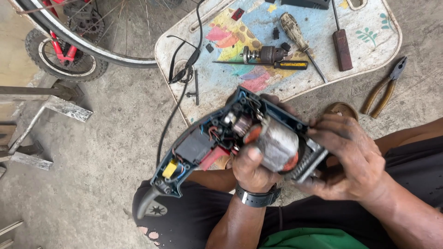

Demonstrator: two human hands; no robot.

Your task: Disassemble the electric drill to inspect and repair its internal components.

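Both hands grip an opened electric drill (230, 138) over the lap: left hand (254, 170) fingers clamped on the motor (277, 145), right hand (350, 159) closed around the front end. Exposed wires (213, 133) could snag or tear if the motor twists; greasy fingers might slip.

- No packages, signs or screens in view.
- One possible label (293, 65): a yellow rectangular band on a black screwdriver handle, lying on the board well beyond the fingers (323, 127), up-frame. Its print is too small to tell.
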